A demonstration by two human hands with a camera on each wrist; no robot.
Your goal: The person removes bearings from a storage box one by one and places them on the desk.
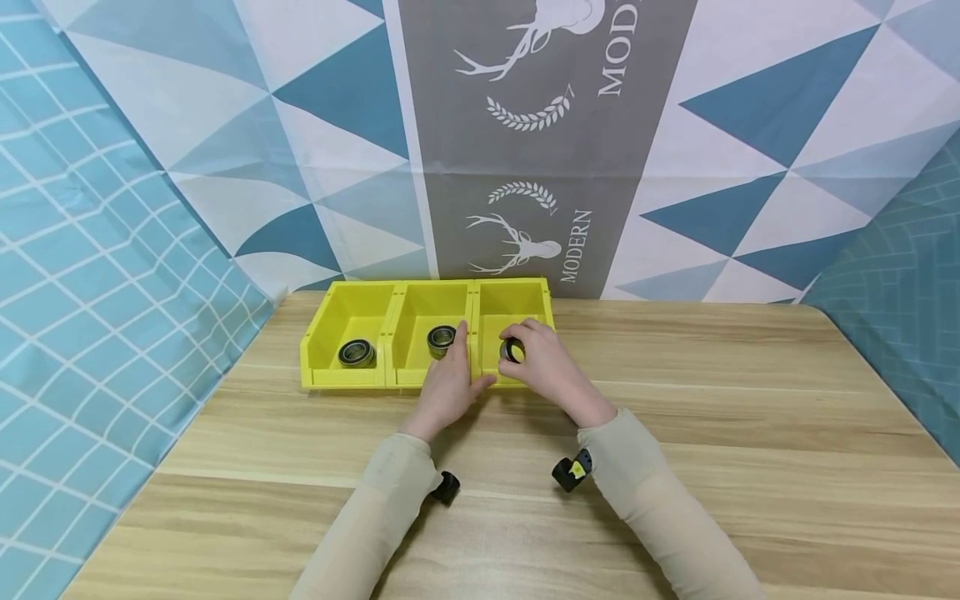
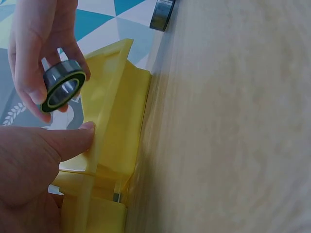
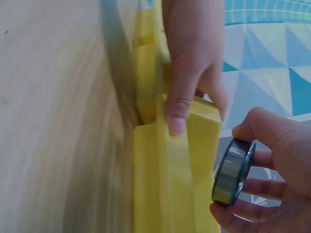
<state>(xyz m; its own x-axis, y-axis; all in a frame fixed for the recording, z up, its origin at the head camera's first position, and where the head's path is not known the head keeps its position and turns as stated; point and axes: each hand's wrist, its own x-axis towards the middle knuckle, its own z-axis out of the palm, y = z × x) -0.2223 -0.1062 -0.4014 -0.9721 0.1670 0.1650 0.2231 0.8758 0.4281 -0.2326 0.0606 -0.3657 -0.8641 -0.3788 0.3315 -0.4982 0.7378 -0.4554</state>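
Observation:
Between the thumb and fingers of my right hand (image 1: 547, 362) is a ball bearing (image 3: 233, 172), a steel ring with dark edges. It is tilted over the right yellow bin (image 2: 114, 111), its hole showing in the left wrist view. My left hand (image 1: 448, 390) grips the front of the bins near the divider between the middle and right ones. Its thumb (image 3: 179, 114) presses on the front rim, while the other fingers reach over behind it. Beside its index finger, a bearing (image 1: 441, 340) lies in the middle bin (image 1: 423, 377). Another bearing (image 1: 356, 353) lies in the left bin (image 1: 341, 379).
The three bins stand side by side at the back of a wooden table (image 1: 675, 500), close to a patterned wall covering (image 1: 525, 150). A blue tiled-pattern sheet (image 1: 90, 292) borders the left side. Each wrist carries a small black device (image 1: 566, 473).

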